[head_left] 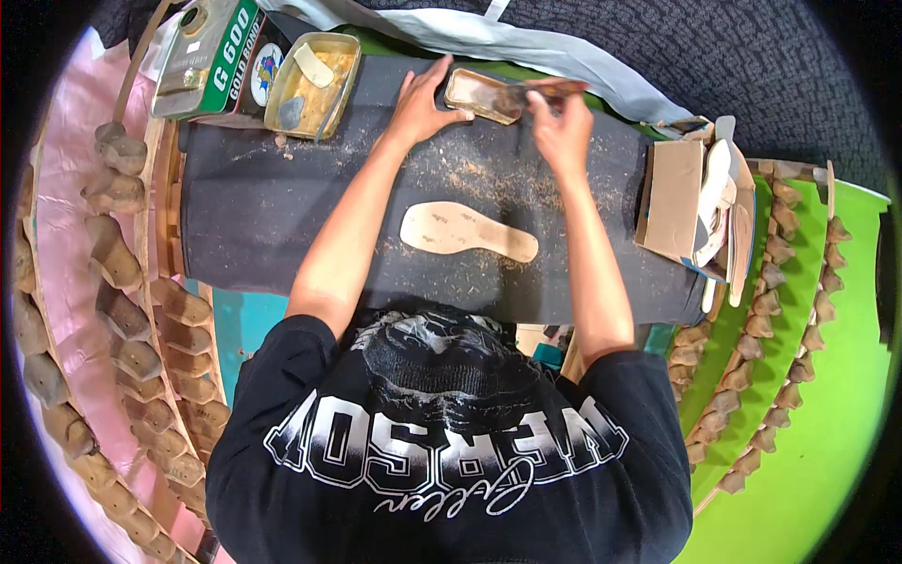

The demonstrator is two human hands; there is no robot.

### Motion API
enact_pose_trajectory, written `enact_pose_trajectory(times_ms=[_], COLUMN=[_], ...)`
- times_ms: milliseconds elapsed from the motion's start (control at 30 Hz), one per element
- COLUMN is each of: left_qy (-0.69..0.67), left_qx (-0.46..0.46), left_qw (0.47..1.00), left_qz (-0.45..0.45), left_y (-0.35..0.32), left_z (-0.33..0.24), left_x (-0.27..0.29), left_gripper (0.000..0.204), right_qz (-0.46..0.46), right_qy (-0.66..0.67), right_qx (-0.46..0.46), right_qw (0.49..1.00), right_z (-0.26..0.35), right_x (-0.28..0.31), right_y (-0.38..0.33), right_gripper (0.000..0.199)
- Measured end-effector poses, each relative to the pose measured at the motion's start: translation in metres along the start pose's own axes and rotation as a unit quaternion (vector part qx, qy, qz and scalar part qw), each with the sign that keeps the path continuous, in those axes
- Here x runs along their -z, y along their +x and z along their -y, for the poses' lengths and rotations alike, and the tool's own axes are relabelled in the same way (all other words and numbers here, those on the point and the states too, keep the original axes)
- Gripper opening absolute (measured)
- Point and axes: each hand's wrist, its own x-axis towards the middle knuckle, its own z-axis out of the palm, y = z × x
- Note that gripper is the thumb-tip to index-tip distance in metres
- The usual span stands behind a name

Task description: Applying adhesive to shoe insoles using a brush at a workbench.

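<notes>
Two bare hands are shown from above at the far side of a dark, cloth-covered worktop (249, 207). The left hand (420, 108) stands at the left end of a small rectangular tray (493, 116), its fingers apart and its thumb extended toward the tray's near edge; whether it touches the rim cannot be told. The right hand (564, 132) has its fingers clamped on the handle of a brush (567, 87), whose dark head lies over the tray's right end. The tray holds a pale substance and has a yellowish rim. Nearer the person, between the forearms and well apart from both hands, one sole-shaped tan piece (470, 230) lies flat, broader end to the left, with several dark marks on its upper surface. Brown crumbs (470, 174) lie scattered between this piece and the tray. Left of the left hand: an open tub (349, 85) of yellowish material, containing a pale flat piece (313, 66); just beside it, a metal can (193, 61) with a green side. At the right end: an open cardboard box (672, 197) holding pale, elongated pieces (716, 174). Flanking the worktop: rows of brown blocks (115, 252). Foreground: a black shirt (282, 395) with white print.
</notes>
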Motion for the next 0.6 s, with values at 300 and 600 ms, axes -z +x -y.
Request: enact_pose_trajectory(times_ms=[300, 600], left_qy=[0.119, 0.182], left_qx=[0.052, 0.019], left_qw=[0.975, 0.977], left_qz=[0.179, 0.114], left_y=[-0.173, -0.212], left_z=[-0.090, -0.081], left_x=[0.079, 0.063], left_gripper=[0.095, 0.092], right_qz=[0.007, 0.054], right_qy=[0.232, 0.005], right_qx=[-0.202, -0.071], right_qw=[0.951, 0.996], right_z=[0.018, 0.030], right_x=[0.040, 0.006], right_y=[-0.179, -0.193], right_gripper=[0.038, 0.021])
